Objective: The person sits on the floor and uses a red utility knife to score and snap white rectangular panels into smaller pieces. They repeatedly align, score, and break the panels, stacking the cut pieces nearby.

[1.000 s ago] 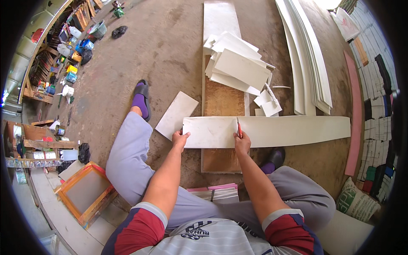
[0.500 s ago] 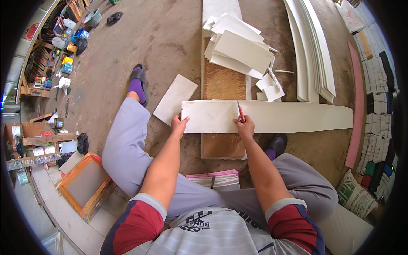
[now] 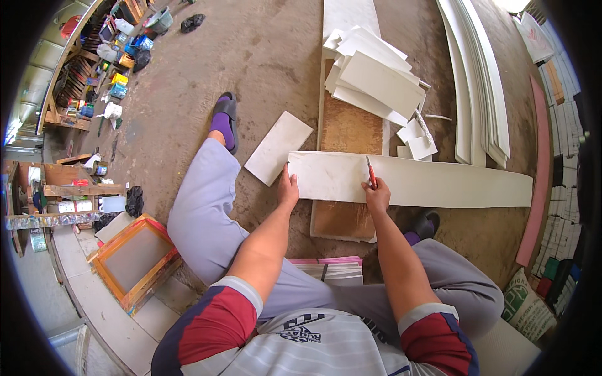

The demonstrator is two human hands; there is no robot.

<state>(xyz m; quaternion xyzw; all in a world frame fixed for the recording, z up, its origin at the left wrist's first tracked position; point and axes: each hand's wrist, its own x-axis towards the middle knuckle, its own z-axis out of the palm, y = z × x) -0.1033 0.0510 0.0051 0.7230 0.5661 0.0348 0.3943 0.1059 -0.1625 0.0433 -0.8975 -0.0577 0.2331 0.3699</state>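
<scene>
A long white strip [image 3: 451, 182] lies crosswise in front of me, over a worn brown board [image 3: 351, 131]. My left hand [image 3: 288, 190] grips the strip's left end, thumb on top and a finger stretched along the edge. In my right hand [image 3: 377, 196] is a red-handled cutter knife [image 3: 372, 177], closed in the fingers. Its thin blade points away from me, with the tip at the strip's far edge. The hand rests over the near part of the strip. Beside the left end lies a loose white rectangular piece [image 3: 278, 148] on the floor.
Cut white pieces [image 3: 382, 81] are heaped on the board's far part. Long white strips [image 3: 480, 81] are stacked at the right, near a pink strip [image 3: 536, 182]. A bundle of sheets [image 3: 329, 271] sits between my legs. Wooden frames [image 3: 135, 260] and paint containers [image 3: 118, 88] stand left.
The whole view has shifted, so the scene sits further right. My left hand's finger now reaches further up the strip's end. The knife stays at about the same place on the strip.
</scene>
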